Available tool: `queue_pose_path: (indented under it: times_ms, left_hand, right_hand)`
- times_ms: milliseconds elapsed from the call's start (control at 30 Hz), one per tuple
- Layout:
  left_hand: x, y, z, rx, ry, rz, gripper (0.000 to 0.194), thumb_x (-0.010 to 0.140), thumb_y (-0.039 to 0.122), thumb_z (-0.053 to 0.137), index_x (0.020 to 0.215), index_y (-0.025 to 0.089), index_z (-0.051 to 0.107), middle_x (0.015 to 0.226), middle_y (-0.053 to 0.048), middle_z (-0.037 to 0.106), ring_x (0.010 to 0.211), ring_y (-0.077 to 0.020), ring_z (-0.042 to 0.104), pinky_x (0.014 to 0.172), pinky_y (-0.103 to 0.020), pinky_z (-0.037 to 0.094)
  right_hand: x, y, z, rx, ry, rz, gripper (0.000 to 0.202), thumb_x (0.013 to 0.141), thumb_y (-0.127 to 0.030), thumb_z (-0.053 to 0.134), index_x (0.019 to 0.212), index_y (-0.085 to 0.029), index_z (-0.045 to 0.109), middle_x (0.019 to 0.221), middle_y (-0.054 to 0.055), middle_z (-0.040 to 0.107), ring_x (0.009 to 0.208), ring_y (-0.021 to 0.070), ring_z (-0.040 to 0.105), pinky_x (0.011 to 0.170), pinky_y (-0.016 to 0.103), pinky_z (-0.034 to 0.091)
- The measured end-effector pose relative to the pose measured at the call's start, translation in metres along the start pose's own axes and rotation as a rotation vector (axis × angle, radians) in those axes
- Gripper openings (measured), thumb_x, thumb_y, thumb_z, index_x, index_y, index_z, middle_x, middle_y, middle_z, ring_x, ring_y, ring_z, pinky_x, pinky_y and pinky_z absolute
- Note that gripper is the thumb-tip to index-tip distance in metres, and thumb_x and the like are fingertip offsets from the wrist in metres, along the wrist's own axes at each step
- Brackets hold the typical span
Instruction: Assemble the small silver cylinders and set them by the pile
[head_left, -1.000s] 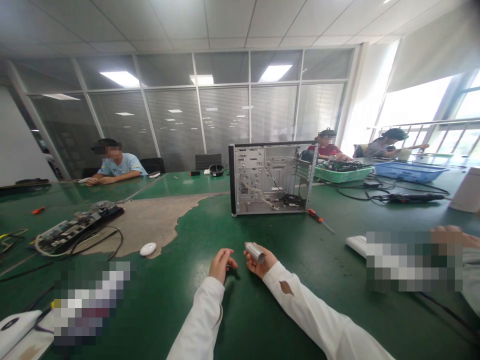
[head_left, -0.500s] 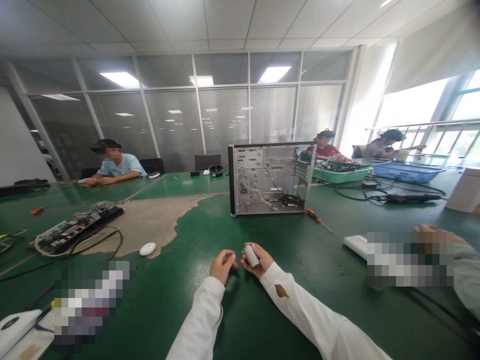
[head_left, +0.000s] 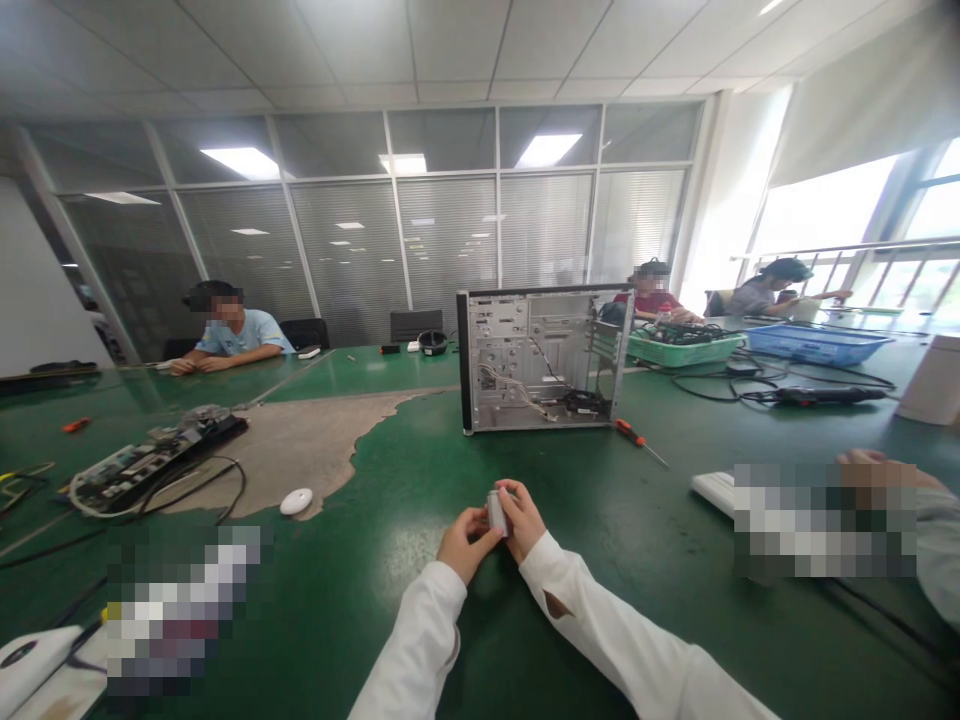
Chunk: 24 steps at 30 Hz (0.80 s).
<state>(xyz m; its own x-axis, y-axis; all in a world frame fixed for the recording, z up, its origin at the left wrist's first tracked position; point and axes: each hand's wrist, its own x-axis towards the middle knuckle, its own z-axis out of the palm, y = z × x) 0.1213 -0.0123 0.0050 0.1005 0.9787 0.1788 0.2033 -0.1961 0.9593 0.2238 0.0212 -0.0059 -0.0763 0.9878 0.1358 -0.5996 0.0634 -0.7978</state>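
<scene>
Silver-grey, probably metal: holding 1 short cylinder (head_left: 497, 513) between closed fingers of left hand (head_left: 463, 545) and right hand (head_left: 524, 518), above green tabletop (head_left: 405, 465), nearer than open computer case (head_left: 551, 345)

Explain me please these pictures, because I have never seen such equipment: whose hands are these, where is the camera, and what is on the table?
There is no robot here: a person works with two bare hands. All the pictures come from one camera on that person's head, looking forward and down. The left hand and right hand together hold a small silvery cylinder above the green table. Beyond them stands an open metal computer case, with an orange-handled screwdriver beside it. To the left lie a white round object and a long strip of electronic parts; far right are a green basket and a blue basket. Other people sit around the table. Some areas are pixelated, so I cannot identify what they cover.
</scene>
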Motion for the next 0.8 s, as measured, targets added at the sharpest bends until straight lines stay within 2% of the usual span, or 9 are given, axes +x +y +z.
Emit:
queue_pose_path:
  times_ms: [100, 233, 367, 467, 600, 800]
  left_hand:
    - [0.001, -0.002, 0.000, -0.053, 0.007, -0.016, 0.032, 0.059, 0.027, 0.060, 0.085, 0.011, 0.051, 0.070, -0.007, 0.063, 0.066, -0.0161, 0.057, 0.062, -0.026, 0.041]
    - [0.000, -0.002, -0.001, 0.026, 0.081, -0.010, 0.037, 0.054, 0.024, 0.064, 0.086, 0.011, 0.051, 0.068, -0.006, 0.063, 0.063, -0.0158, 0.056, 0.057, -0.025, 0.039]
    - [-0.001, 0.005, -0.002, 0.081, 0.084, 0.050, 0.036, 0.054, 0.023, 0.063, 0.087, 0.012, 0.054, 0.075, -0.006, 0.063, 0.068, -0.0166, 0.056, 0.057, -0.024, 0.039]
    - [-0.001, 0.006, -0.004, 0.122, 0.100, 0.086, 0.033, 0.055, 0.019, 0.060, 0.087, 0.014, 0.054, 0.079, -0.005, 0.062, 0.071, -0.0169, 0.055, 0.059, -0.024, 0.039]
    - [0.002, -0.003, -0.007, 0.216, 0.139, 0.132, 0.036, 0.053, 0.014, 0.058, 0.089, 0.015, 0.054, 0.083, -0.004, 0.060, 0.074, -0.0169, 0.053, 0.060, -0.024, 0.040]
    - [0.002, -0.009, -0.013, 0.323, 0.190, 0.242, 0.041, 0.055, 0.009, 0.052, 0.094, 0.019, 0.053, 0.086, -0.003, 0.058, 0.077, -0.0160, 0.052, 0.064, -0.025, 0.041]
  right_hand:
    - [-0.002, -0.002, 0.002, -0.052, -0.032, -0.043, 0.027, 0.063, -0.038, 0.055, 0.081, -0.021, 0.043, 0.064, -0.003, 0.050, 0.054, 0.0090, 0.049, 0.049, 0.022, 0.039]
    - [-0.004, -0.005, 0.004, -0.194, -0.102, -0.102, 0.023, 0.065, -0.035, 0.054, 0.082, -0.021, 0.047, 0.072, -0.001, 0.051, 0.061, 0.0095, 0.050, 0.054, 0.022, 0.040]
    - [-0.008, -0.011, 0.004, -0.409, -0.222, -0.188, 0.022, 0.065, -0.029, 0.055, 0.085, -0.020, 0.051, 0.082, 0.002, 0.053, 0.075, 0.0124, 0.050, 0.066, 0.024, 0.041]
    - [-0.013, -0.017, 0.005, -0.591, -0.278, -0.337, 0.023, 0.065, -0.023, 0.053, 0.087, -0.021, 0.052, 0.088, 0.003, 0.051, 0.083, 0.0148, 0.048, 0.071, 0.027, 0.040]
    - [-0.020, -0.027, 0.007, -0.836, -0.359, -0.573, 0.026, 0.064, -0.016, 0.051, 0.090, -0.021, 0.052, 0.093, 0.005, 0.048, 0.090, 0.0166, 0.045, 0.078, 0.030, 0.038]
    - [-0.027, -0.032, 0.008, -1.133, -0.416, -0.811, 0.028, 0.069, -0.017, 0.045, 0.095, -0.022, 0.051, 0.097, 0.008, 0.046, 0.091, 0.0179, 0.043, 0.078, 0.033, 0.038]
